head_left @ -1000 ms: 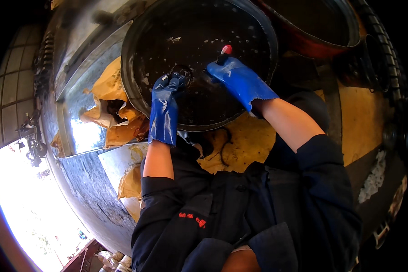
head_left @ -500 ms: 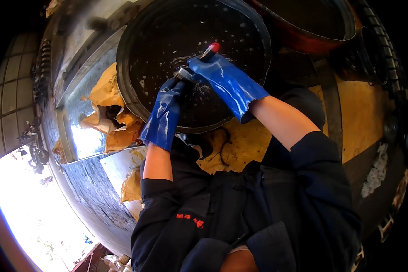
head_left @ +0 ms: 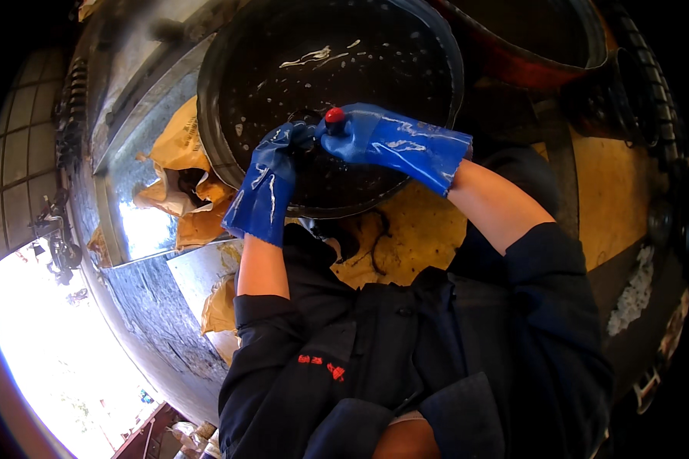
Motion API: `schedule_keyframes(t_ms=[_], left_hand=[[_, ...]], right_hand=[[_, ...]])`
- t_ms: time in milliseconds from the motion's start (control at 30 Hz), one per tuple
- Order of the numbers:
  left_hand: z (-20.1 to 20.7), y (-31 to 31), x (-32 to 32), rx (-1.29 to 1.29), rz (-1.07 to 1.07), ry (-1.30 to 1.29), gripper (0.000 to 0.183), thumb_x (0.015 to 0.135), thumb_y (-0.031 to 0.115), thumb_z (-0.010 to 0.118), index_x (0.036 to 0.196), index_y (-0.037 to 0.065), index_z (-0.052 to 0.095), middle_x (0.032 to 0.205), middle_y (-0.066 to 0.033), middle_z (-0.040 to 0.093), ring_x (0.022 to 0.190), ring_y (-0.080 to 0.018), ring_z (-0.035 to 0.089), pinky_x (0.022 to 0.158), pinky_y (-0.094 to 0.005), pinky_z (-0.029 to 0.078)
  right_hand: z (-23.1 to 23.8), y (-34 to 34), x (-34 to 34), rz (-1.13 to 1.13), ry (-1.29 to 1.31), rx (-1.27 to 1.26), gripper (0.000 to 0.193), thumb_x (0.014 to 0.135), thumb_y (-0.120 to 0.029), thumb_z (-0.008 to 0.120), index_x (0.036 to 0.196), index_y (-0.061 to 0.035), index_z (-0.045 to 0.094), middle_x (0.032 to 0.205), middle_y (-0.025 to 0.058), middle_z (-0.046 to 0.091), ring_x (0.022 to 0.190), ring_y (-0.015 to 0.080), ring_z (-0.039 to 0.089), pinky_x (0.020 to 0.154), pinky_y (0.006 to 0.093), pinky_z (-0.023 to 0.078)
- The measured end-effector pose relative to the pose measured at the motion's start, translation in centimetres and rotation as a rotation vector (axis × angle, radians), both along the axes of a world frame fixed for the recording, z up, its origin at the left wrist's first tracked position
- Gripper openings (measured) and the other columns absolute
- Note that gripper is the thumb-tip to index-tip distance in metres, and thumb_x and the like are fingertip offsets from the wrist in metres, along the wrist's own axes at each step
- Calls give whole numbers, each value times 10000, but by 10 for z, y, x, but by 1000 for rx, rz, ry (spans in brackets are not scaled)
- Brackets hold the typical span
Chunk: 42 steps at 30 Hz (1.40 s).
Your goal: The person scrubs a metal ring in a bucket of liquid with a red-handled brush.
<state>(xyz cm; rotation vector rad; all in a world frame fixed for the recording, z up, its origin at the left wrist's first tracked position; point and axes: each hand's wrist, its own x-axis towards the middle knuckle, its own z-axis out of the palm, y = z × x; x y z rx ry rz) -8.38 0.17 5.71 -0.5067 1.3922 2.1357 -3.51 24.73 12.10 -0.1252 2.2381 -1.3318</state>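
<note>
Over the large round dark tub (head_left: 207,126) of dark liquid, my two hands meet, both in wet blue rubber gloves. My right hand (head_left: 383,138) is closed around a black-handled brush (head_left: 334,115), whose rounded red handle end points up between thumb and fingers; its bristles are hidden now. Beside it my left hand (head_left: 275,157) has its fingers curled in against a dark thing that I cannot make out. Small bubbles and bright reflections show on the liquid.
A second, reddish tub (head_left: 513,73) stands at the far right. Torn brown paper sacks (head_left: 184,153) lie left of the dark tub. Yellow-brown boarding (head_left: 406,237) shows below it. A tyre-like black edge (head_left: 651,76) curves along the right.
My right hand has turned and shifted slightly right, lower, tipping the red handle end toward me. The brush's metal collar is now covered. My left hand has moved slightly left.
</note>
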Motion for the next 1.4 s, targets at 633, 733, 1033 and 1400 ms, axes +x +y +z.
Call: schedule_keyframes(t_ms=[633,733,1033,1400], left_hand=[[-8,-21,0,65,90,-32,215,966,85,669,1128,-54,696,1051,-175,767,923,-283,751,897,-438,612],[-2,-3,-1,-44,66,-38,205,971,100,675,1132,-24,703,1053,-159,767,939,-270,751,887,-432,615],[15,18,12,-194,-76,106,193,1015,94,672,1174,-6,717,1084,-140,777,1010,-241,745,944,-384,602],[12,19,14,-186,-14,314,276,988,64,726,1240,-41,684,1100,-131,774,990,-231,740,949,-349,589]], right_hand=[[-21,-18,-12,-454,-154,-11,340,984,-364,629,1092,-61,738,963,161,755,936,272,752,859,357,590],[-54,7,-13,-607,-28,-26,371,958,-353,645,1048,-7,745,907,135,760,929,260,754,862,346,578],[-20,12,-29,-673,-154,-314,305,937,-327,619,843,-46,692,734,47,638,683,138,575,692,333,472],[14,30,-7,-631,-118,-245,382,944,-367,608,904,-12,741,758,114,677,713,195,623,723,369,484]])
